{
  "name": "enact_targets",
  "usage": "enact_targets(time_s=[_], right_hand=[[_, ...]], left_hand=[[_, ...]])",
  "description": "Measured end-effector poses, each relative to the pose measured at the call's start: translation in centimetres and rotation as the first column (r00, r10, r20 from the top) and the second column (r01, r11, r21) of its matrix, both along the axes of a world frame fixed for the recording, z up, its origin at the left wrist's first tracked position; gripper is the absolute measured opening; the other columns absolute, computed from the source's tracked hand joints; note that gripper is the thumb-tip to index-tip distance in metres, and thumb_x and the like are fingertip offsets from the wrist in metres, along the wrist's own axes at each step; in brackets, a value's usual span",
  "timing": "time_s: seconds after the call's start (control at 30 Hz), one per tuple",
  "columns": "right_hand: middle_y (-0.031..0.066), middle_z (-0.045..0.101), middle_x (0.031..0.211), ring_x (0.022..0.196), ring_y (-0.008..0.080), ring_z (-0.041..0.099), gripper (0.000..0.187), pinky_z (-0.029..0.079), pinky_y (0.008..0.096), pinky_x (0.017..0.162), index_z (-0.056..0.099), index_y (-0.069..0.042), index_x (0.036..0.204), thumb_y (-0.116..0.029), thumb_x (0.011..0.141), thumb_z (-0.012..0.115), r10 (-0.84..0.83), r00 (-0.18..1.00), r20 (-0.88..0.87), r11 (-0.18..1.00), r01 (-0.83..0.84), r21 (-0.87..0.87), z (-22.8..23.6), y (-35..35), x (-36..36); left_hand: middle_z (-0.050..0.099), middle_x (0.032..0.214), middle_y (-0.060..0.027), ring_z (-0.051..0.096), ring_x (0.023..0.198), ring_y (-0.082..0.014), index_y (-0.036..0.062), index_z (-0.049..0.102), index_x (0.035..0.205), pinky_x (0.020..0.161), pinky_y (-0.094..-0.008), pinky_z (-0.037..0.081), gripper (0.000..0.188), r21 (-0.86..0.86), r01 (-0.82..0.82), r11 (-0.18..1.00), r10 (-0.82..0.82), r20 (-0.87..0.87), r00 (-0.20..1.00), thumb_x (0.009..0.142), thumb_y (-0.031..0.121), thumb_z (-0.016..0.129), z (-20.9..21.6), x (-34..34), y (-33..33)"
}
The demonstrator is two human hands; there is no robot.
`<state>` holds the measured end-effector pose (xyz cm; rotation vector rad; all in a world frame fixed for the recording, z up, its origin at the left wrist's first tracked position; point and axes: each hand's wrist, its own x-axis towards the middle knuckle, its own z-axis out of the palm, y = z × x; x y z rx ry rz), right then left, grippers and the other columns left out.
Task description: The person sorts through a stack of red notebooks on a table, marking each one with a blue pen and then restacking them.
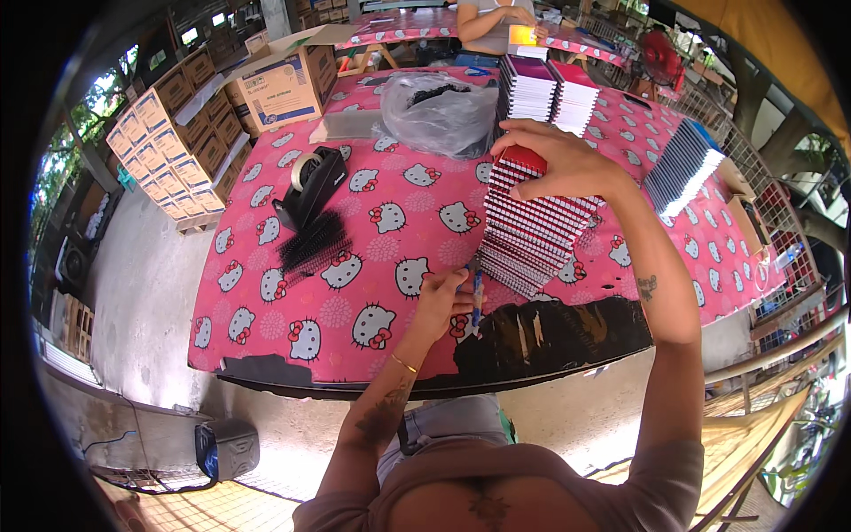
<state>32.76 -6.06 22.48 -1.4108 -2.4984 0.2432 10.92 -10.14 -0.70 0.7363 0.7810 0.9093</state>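
Observation:
Blue-handled pliers (477, 301) are in my left hand (438, 306), closed round the handles near the table's front edge. Their tip points at the lower part of a tall stack of red spiral notebooks (536, 226). Over the top of this stack curves my right hand (567, 164), its thumb and fingers gripping the red notebook (521, 160) on top. White page edges and dark coils show along the stack's side. Left of it lie loose black plastic coils (315, 244), beside a black tape dispenser (310, 188) with a roll of tape.
A clear plastic bag (434, 111) with black coils lies farther back. More notebook stacks (527, 89) stand behind mine, and a blue-covered stack (683, 168) is at right. Cardboard boxes (288, 84) stand at far left. Another person (492, 31) works across the table.

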Motion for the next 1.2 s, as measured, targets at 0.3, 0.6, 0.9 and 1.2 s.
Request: enact_targets(time_s=[0.3,0.6,0.9,1.2], right_hand=[[0.0121,0.041,0.142,0.129,0.0301,0.041,0.057,0.036,0.0368,0.103,0.057,-0.02,0.118,-0.039,0.067,0.074,0.02,1.0,-0.005,0.998,-0.019,0.067,-0.7,0.5,0.5],[0.0125,0.041,0.141,0.129,0.0315,0.041,0.057,0.034,0.0368,0.105,0.057,-0.019,0.119,-0.039,0.068,0.075,0.038,0.999,-0.026,0.998,-0.037,0.049,-0.5,0.4,0.4],[0.013,0.041,0.141,0.129,0.0322,0.041,0.057,0.034,0.037,0.105,0.057,-0.019,0.119,-0.038,0.068,0.074,0.015,1.0,-0.003,0.999,-0.015,0.047,-0.3,0.2,0.2],[0.0133,0.041,0.141,0.129,0.0317,0.041,0.057,0.034,0.0372,0.105,0.057,-0.019,0.119,-0.038,0.068,0.074,0.019,1.0,0.007,0.998,-0.02,0.066,-0.4,0.3,0.2]], left_hand=[[0.066,0.086,-0.0142,0.068,0.071,-0.0242,-0.0041,0.061,0.092,0.062,-0.0357,0.058,0.028,0.127,0.029,0.992,-0.004,-0.194,0.981,0.091,0.023,0.056,-1.1,0.6,0.0],[0.065,0.082,-0.0134,0.068,0.071,-0.0233,-0.0039,0.06,0.097,0.062,-0.0345,0.058,0.026,0.089,0.018,0.996,-0.009,-0.11,0.994,0.091,0.021,0.055,-1.3,0.3,0.2],[0.065,0.08,-0.0129,0.067,0.067,-0.0236,-0.0042,0.061,0.095,0.06,-0.0353,0.057,0.029,0.026,0.038,0.999,-0.034,-0.121,0.992,0.092,0.024,0.055,-1.4,0.2,0.1],[0.066,0.079,-0.0121,0.067,0.065,-0.0234,-0.0021,0.061,0.093,0.059,-0.0352,0.057,0.028,0.844,0.259,0.47,0.596,-0.52,0.612,0.091,0.025,0.054,-1.0,0.4,-0.1]])
